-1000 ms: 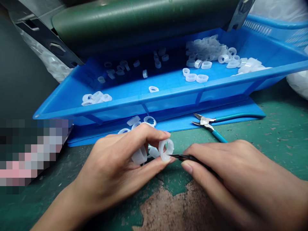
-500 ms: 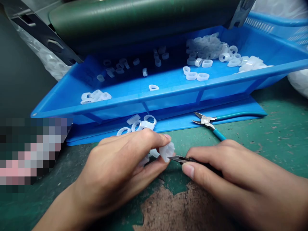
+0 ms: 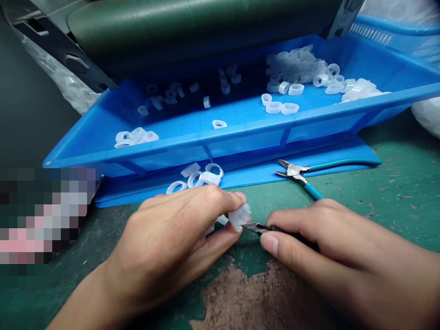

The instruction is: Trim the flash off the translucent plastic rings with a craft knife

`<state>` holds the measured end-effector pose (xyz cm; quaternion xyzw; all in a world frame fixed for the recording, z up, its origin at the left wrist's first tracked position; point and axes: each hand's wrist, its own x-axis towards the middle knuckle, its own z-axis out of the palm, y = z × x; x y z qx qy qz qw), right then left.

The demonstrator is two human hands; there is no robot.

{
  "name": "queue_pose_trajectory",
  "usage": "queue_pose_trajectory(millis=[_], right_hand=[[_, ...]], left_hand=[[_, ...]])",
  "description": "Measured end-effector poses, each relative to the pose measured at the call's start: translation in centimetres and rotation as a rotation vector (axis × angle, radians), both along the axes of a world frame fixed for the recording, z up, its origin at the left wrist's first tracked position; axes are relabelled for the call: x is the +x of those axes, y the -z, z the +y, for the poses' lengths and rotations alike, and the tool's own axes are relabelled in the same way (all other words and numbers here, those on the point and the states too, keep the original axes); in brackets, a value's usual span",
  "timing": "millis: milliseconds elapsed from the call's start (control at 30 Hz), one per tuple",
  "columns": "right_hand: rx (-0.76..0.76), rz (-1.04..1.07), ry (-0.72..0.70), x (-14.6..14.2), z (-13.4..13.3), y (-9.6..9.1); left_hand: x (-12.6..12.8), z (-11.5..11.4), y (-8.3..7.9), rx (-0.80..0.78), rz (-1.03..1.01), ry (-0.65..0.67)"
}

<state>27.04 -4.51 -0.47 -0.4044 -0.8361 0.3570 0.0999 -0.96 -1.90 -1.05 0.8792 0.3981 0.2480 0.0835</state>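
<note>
A translucent white plastic ring (image 3: 238, 217) is clamped between the fingertips of the left hand (image 3: 168, 233), above the green table (image 3: 405, 197) and in front of the blue tray (image 3: 247, 137). A pointed-bladed knife (image 3: 253, 227) is gripped in the right hand (image 3: 330, 247), its tip at the ring's lower edge; whether the wall is penetrated cannot be told. Other rings (image 3: 222, 220) are partly hidden behind the left fingers; whether these are gripped cannot be told. A cut to the left fingertips is judged the chief risk, as the blade is aimed toward them and could be deflected by the curved wall. The ring could also be gouged by excess pressure, or twisted loose by a weak pinch.
</note>
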Motion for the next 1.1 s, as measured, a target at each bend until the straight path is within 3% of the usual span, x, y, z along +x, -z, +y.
queue_pose_trajectory(millis=[267, 467, 733, 933, 1100], right_hand=[[-0.111, 0.019, 0.016, -0.2, 0.4, -0.2], [-0.145, 0.032, 0.075, -0.2, 0.9, 0.5], [-0.316, -0.041, 0.286, -0.5, 0.7, 0.4], [-0.296, -0.037, 0.062, 0.7, 1.2, -0.6], [-0.299, -0.042, 0.065, 1.0, 1.4, -0.3]], left_hand=[[-0.5, 0.3, 0.8, 0.056, -0.023, 0.037], [0.1, 0.0, 0.3, 0.032, -0.015, 0.007], [2.3, 0.5, 0.8, 0.011, -0.055, -0.031], [2.6, 0.5, 0.9, 0.012, -0.045, 0.002], [2.4, 0.3, 0.4, 0.016, -0.032, 0.028]])
